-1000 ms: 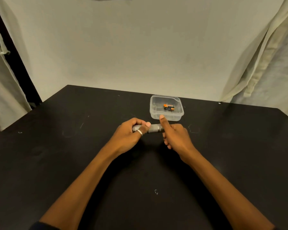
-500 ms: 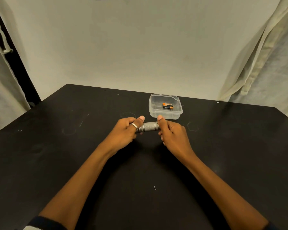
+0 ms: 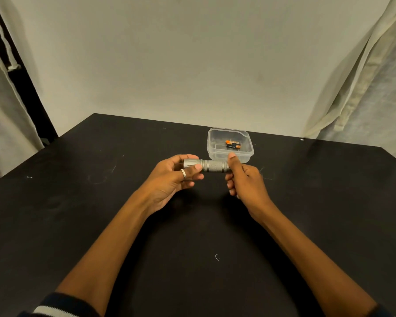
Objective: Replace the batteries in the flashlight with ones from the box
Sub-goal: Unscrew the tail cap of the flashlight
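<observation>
Both hands hold the flashlight [image 3: 212, 166] level above the black table [image 3: 78, 213]: left hand [image 3: 174, 179] fingers curl round its head, right hand [image 3: 244, 181] pinches the tail. Just beyond the right thumb sits the clear box [image 3: 215, 147] with batteries [image 3: 233, 144]. A pale wall [image 3: 192, 65] stands behind, curtains [image 3: 370, 92] at both sides.

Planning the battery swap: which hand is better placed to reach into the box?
Probably the right hand: it grips the flashlight end just in front of the box; the left hand sits farther over.

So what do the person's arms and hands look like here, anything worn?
Both forearms are bare. The left hand carries a plain silver ring; the right hand wears nothing visible. A dark sleeve with a white stripe shows at the left elbow.
</observation>
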